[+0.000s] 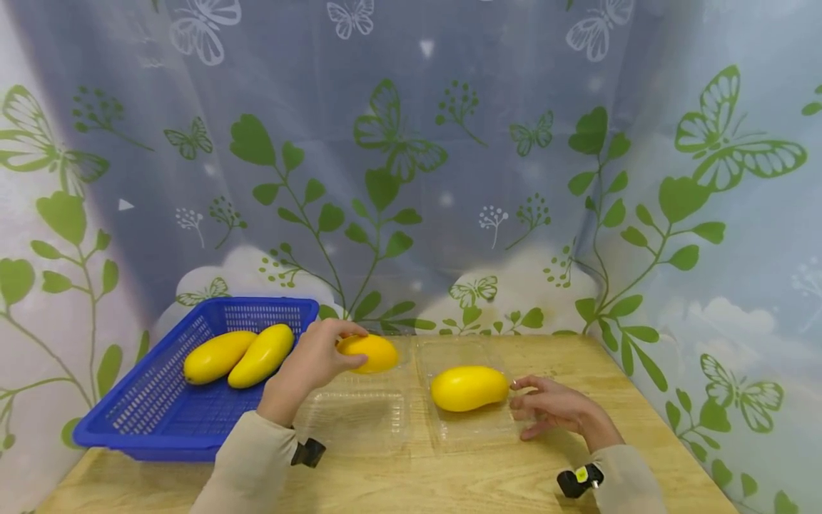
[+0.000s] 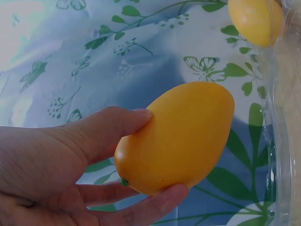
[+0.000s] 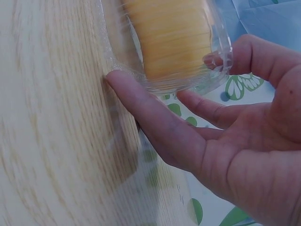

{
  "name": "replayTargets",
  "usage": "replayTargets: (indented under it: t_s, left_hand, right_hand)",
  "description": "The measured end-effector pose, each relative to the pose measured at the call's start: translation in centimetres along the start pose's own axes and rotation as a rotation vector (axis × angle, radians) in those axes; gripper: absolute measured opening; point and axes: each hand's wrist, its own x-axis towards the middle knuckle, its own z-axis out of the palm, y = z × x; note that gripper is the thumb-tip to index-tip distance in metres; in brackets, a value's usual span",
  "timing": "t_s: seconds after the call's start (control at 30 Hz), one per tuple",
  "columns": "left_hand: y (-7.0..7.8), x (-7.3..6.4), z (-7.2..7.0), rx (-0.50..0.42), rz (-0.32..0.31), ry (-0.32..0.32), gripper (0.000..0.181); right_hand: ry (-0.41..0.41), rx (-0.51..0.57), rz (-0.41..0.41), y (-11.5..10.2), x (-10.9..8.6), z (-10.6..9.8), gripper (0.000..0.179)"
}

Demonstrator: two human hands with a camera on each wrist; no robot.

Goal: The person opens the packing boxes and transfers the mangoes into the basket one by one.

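Observation:
My left hand (image 1: 321, 357) holds a yellow mango (image 2: 178, 136) between thumb and fingers, a small green stem end showing near the palm. In the head view it is over the back part of an open clear plastic box (image 1: 359, 421). A second yellow mango (image 1: 469, 389) lies in another clear plastic box (image 1: 449, 435) to the right. Loosely spread, my right hand (image 1: 555, 410) is at that box's right end, with fingertips (image 3: 211, 60) touching its rim and the thumb at the near corner.
At the left stands a blue plastic basket (image 1: 160, 421) with two yellow mangoes (image 1: 263, 355) in it. A wooden table (image 1: 462, 482) bears everything, and a patterned curtain (image 1: 411, 214) hangs behind and at both sides.

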Motion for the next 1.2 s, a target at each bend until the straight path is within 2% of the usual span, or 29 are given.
replayTargets:
  t_s: [0.57,0.8,1.03,1.2]
  left_hand:
    - [-1.1,-0.3,-1.6,0.016,-0.011,0.001,0.037]
    - [-1.6,-0.4,-2.0,0.059,0.016,0.021,0.035]
    - [-2.1,-0.5,-2.5,0.056,-0.011,0.017,0.036]
    - [-2.5,-0.7,-2.9,0.071,0.000,0.031,0.034]
  right_hand:
    - [-0.018,0.028,-0.002,-0.2,-0.2,0.4,0.063]
    - [-0.010,0.025,0.011,-0.1,-0.2,0.2,0.062]
    - [-0.021,0.027,0.012,-0.1,-0.3,0.1,0.063]
    - [-0.007,0.021,0.017,-0.3,-0.3,0.2,0.063]
